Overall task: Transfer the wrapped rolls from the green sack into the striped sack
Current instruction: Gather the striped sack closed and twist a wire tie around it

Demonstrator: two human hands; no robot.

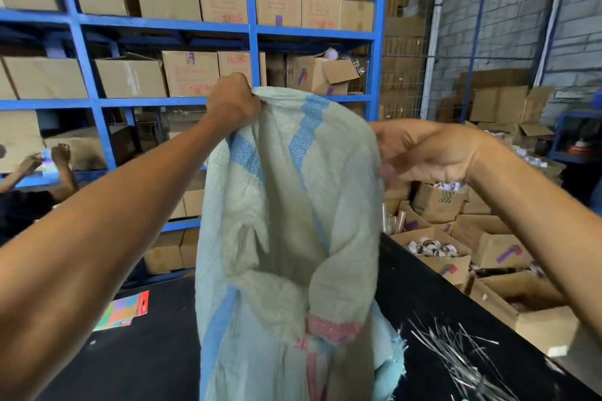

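Both my hands hold a woven sack (293,205) up at the centre of the frame, its mouth spread towards me and its lower part hanging down to a black table (146,361). The fabric is pale green with blue stripes running down it and a pink band near the bottom. My left hand (233,104), at upper centre, is clenched on a bunched fold of the top rim. My right hand (426,150), at centre right, has its palm turned towards me and its fingers hooked on the sack's right edge, though they are blurred where they meet the cloth. The inside of the sack shows only creased fabric as far down as I can see.

A multicoloured card packet (122,312) lies on the table at lower left, and a scatter of thin silvery strips (456,358) lies at lower right. Blue steel shelving (163,27) stacked with cardboard boxes (277,2) fills the background. Open cartons (438,205) crowd the floor at the right. Another person's hand (61,153) reaches up at the left edge.
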